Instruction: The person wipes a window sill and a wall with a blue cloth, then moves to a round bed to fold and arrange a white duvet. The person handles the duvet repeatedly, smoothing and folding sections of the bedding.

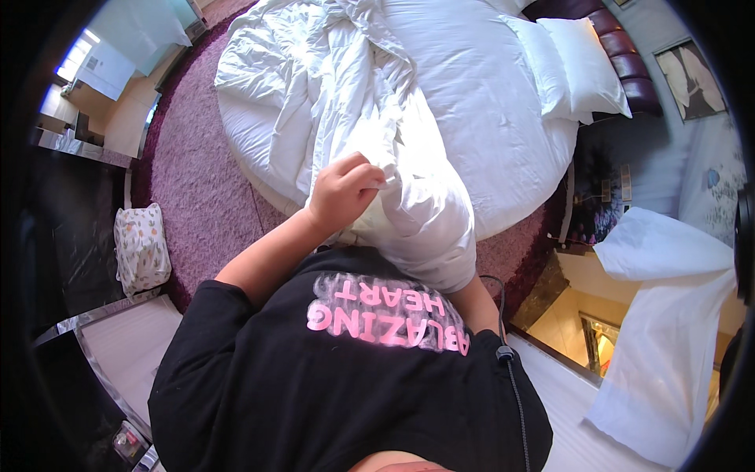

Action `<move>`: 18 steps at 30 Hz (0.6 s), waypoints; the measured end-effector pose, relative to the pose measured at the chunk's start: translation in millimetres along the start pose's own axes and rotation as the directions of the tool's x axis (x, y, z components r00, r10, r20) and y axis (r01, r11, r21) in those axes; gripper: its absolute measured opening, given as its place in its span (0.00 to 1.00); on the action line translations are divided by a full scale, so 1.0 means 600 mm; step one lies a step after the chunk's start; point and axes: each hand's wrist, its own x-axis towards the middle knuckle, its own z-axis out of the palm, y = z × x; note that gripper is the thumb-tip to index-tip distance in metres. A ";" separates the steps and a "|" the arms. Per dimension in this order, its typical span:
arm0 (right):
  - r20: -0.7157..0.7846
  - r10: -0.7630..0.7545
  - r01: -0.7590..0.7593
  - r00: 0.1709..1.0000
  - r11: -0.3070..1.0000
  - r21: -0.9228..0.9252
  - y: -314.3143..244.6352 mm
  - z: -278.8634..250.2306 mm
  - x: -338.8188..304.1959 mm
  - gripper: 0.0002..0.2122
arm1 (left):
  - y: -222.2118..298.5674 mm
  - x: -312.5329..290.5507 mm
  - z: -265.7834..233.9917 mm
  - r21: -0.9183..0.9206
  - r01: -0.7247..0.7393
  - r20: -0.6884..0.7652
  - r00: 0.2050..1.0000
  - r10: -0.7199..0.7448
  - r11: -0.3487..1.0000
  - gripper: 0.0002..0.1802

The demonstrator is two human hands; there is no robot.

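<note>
My left hand (346, 189) is closed in a pinch on the edge of a white duvet cover (431, 216), in front of my chest. The bunched cloth runs from my body up onto a round bed (495, 102), where the rest of it lies in loose folds. My right forearm (478, 308) goes into the hanging cloth from the lower right. That cloth hides my right hand entirely, so its fingers cannot be seen.
White pillows (586, 67) lean by a dark red padded headboard (629, 59). Purple carpet (197, 157) surrounds the bed. A patterned bag (141, 248) stands at the left beside dark furniture. White cloth (661, 338) hangs at the right, and a cable (515, 393) runs down my shirt.
</note>
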 end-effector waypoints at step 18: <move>-0.113 -0.023 0.014 0.993 0.997 -0.079 0.019 0.004 -0.008 0.28 | 0.005 -0.019 0.031 0.033 0.085 0.029 0.996 -0.086 0.996 0.10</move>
